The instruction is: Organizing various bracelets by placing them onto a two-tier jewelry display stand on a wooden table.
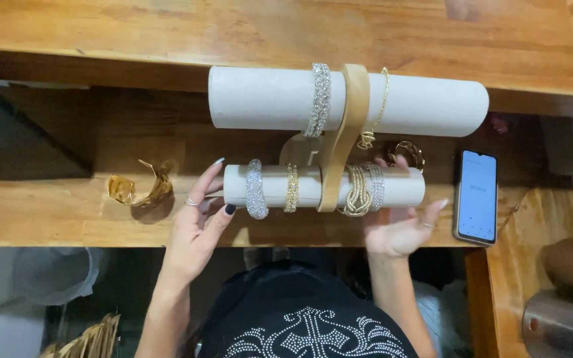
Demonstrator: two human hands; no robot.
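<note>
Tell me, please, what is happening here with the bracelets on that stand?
A person has both hands at a two-tier bracelet stand on a wooden counter. The left hand touches the left end of the lower white roll; the right hand, open, is under its right end. Silver and gold bracelets sit on both rolls. A gold cuff lies to the left, a phone to the right.

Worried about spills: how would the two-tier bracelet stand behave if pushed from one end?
The bracelet stand looks top-heavy: two long white rolls on one narrow wooden upright, so it may tip or swivel. The bracelets sit loosely around the rolls and could slide off. Both hands flank the lower roll.
</note>
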